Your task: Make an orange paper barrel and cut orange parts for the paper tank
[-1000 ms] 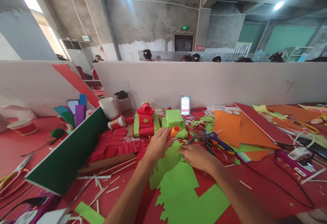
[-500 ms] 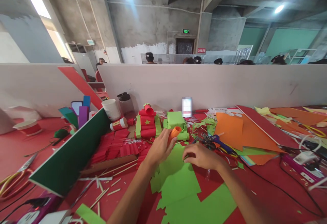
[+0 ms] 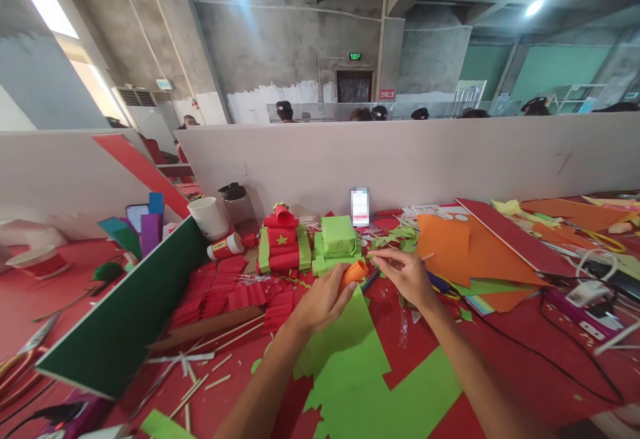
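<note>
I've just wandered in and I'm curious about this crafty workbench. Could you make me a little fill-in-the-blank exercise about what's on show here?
1. The left hand holds a paper tube coloured ____.
2. The front of the red paper model bears one shape, a ____.
3. Beside the stacked white cups stands a clear bottle whose lid is ____.
4. The large paper sheets at the bottom middle of the picture are ____.

Missing words: orange; star; black; green.
</note>
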Tool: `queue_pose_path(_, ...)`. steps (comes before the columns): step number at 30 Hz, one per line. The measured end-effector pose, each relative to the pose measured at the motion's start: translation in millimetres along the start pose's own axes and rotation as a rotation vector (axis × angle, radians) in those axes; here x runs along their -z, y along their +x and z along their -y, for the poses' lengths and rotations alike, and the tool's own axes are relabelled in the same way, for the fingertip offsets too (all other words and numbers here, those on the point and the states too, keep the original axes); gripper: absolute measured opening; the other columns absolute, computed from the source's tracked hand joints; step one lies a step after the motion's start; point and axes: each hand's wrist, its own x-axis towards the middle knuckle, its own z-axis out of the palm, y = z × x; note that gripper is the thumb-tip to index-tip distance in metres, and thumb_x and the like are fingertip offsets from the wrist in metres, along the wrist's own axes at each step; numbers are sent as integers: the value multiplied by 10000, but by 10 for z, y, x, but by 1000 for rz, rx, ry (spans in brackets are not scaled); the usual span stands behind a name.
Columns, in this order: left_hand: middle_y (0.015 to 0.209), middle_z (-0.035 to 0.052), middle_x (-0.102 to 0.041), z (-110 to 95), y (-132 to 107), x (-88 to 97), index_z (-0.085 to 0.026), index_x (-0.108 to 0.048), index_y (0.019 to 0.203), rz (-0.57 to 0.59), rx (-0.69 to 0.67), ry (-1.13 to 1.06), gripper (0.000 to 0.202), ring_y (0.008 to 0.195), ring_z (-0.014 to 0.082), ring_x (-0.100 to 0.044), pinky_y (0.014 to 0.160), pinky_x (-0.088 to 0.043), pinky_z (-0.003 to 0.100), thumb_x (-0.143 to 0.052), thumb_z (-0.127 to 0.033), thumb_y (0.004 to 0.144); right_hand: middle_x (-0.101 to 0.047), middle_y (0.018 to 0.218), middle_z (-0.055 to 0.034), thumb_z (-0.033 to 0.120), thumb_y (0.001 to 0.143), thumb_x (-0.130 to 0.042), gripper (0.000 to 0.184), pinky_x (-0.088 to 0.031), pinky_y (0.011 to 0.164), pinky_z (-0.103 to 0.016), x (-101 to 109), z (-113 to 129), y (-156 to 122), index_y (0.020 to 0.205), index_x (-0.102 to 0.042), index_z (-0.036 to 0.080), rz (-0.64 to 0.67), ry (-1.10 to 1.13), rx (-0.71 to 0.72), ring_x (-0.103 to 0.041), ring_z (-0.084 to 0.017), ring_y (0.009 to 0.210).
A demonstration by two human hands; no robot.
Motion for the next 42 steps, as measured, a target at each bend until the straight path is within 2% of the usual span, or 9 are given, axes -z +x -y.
queue_pose_path(7,978,83,-659,-4,2,-9,-190,-453,1186,10,5,21,367,755,226,-628,656,-427,302,-276,-456,1006,-754,1006,-47,283,898,-605,219,-535,836,-337,-35,36,-7,1051,-761,262,42,-32,136,-671,-225,970)
queue_pose_path(12,957,76,-660,-4,6,-7,-193,-446,1177,20,3,24,356,736,219,-628,646,-421,296,-276,-456,1007,-751,1046,-42,255,903,-604,210,-511,924,-368,-42,48,-24,1043,-760,269,57,-53,189,-663,-221,1023)
queue_pose_path(20,925,69,-655,-1,10,-11,-193,-464,1164,3,18,-12,357,739,221,-628,649,-430,298,-290,-458,1001,-742,1038,-48,259,906,-608,198,-534,864,-350,-30,84,-28,1028,-764,270,83,-44,204,-656,-222,1012)
queue_pose_path(24,898,60,-651,-7,12,-1,-199,-462,1175,6,17,-33,362,765,230,-633,669,-439,306,-287,-464,1001,-740,1047,-43,254,909,-608,206,-520,898,-363,-18,101,-34,1042,-762,284,99,-55,219,-656,-218,1011)
queue_pose_path(31,975,72,-652,-3,11,-10,-210,-445,1204,-10,29,-47,361,812,233,-633,682,-439,303,-294,-466,1001,-736,1062,-44,255,911,-602,221,-520,896,-376,-22,109,-32,1063,-759,291,116,-107,267,-649,-222,1005)
queue_pose_path(37,902,55,-639,-7,12,-3,-207,-445,1173,-10,42,-48,348,783,228,-621,686,-429,301,-287,-466,1002,-707,1122,-59,285,917,-586,252,-558,726,-322,-24,106,-45,1113,-742,299,142,-136,272,-629,-225,977)
queue_pose_path(42,914,59,-635,-18,9,10,-204,-450,1161,-11,40,-57,345,783,224,-614,673,-425,292,-287,-462,1002,-668,1160,-81,361,896,-619,275,-565,738,-335,-24,118,-41,1141,-719,284,134,-27,171,-623,-236,972)
